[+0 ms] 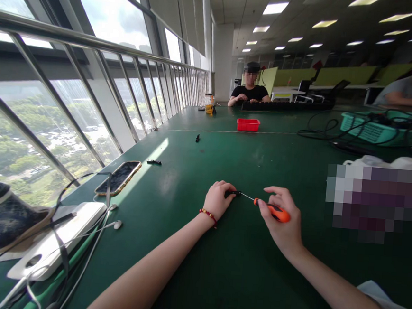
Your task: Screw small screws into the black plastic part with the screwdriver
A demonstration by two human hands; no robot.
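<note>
My left hand (218, 198), with a red beaded bracelet at the wrist, is closed on a small black part (235, 193) just above the green table (184, 248). My right hand (283, 222) grips a screwdriver (276, 212) with an orange and black handle, its index finger raised off the handle. The screwdriver's thin metal shaft points left, and its tip meets the end of the black part. Whether a screw sits there is too small to tell. Two more small black pieces, one nearer (154, 162) and one farther (197, 138), lie on the table beyond my left hand.
A phone (119, 178), a white power bank (56, 240), earphones (117, 224) and cables lie at the left. Farther back are a red tray (248, 125) and a yellow-orange container (208, 108). A teal basket (368, 129) with black cables stands right. Two people sit beyond; a railing (103, 46) runs left.
</note>
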